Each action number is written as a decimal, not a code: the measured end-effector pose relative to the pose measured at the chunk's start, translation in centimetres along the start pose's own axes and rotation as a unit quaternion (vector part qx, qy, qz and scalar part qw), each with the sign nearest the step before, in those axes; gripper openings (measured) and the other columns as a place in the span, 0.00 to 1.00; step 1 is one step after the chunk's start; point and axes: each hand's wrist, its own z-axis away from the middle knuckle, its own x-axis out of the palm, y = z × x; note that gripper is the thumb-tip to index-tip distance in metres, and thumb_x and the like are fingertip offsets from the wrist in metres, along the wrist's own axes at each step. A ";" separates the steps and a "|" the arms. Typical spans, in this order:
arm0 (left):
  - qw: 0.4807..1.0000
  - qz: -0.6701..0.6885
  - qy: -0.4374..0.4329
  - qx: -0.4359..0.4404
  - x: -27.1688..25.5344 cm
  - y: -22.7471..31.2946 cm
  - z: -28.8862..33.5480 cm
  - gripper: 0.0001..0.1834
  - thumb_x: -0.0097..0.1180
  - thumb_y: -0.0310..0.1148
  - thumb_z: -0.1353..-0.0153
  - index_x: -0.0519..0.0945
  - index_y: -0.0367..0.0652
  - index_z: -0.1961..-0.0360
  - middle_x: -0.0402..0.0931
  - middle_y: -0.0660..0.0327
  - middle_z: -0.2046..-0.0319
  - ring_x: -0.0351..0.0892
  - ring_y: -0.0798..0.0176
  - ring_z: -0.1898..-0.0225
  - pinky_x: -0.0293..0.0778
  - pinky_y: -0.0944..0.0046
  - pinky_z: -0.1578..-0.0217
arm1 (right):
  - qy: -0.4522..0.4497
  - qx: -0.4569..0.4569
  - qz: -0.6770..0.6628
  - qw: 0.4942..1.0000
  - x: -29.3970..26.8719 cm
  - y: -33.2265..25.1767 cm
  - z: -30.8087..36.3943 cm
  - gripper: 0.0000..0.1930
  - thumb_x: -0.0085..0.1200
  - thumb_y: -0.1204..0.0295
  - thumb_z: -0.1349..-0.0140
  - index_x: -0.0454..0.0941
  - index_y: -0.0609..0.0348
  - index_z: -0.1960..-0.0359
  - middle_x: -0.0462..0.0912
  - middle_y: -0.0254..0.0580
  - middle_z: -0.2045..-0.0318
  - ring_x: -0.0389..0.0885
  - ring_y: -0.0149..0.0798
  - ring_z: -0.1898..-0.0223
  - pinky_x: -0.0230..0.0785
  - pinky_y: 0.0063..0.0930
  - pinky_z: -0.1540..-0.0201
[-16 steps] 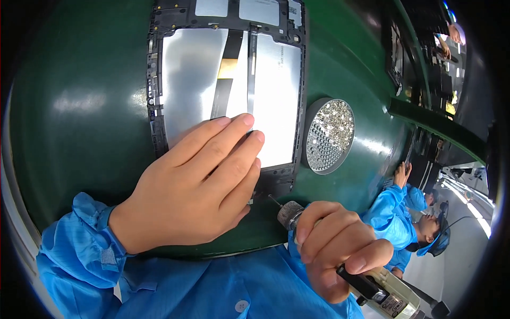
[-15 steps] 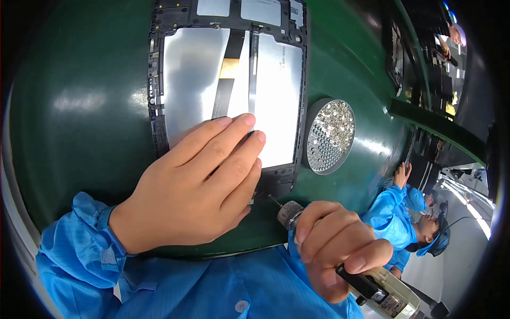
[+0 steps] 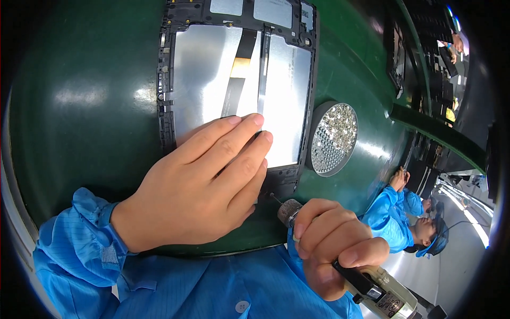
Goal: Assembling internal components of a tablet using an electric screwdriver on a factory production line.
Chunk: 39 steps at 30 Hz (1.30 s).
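A tablet housing (image 3: 291, 101) with a black frame and silvery inner plates lies on the green table. Over its lower part rests my left hand (image 3: 204, 175), palm down with fingers stretched out, hiding the frame's lower left part. My right hand (image 3: 340, 244) is wrapped round an electric screwdriver (image 3: 387, 299), whose knurled metal nose (image 3: 288, 211) and thin bit point up and left, close by the housing's lower edge. Whether the bit tip touches the housing, I cannot tell. Beside the housing, on its right, stands a round grey dish (image 3: 333, 139) of small silvery screws.
A raised green edge (image 3: 435, 137) runs along the right side. Beyond it lie dark parts and black trays. Farther right, a co-worker in a blue smock (image 3: 390, 215) works with both hands; another person's hands (image 3: 454, 45) show at the upper right.
The housing has shifted slightly to the right together with my left hand. My right hand and the screwdriver have hardly moved. The co-worker's hands have moved a little.
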 end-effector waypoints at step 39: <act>1.000 0.002 0.027 -0.002 0.1 0.2 0.2 0.26 0.65 0.38 0.59 0.79 0.31 0.60 0.74 0.45 0.49 0.70 0.43 0.42 0.67 0.48 0.41 | 0.023 0.003 0.020 1.000 0.6 -0.5 0.4 0.16 0.55 0.76 0.45 0.64 0.55 0.56 0.71 0.34 0.82 0.71 0.32 0.82 0.65 0.30 0.75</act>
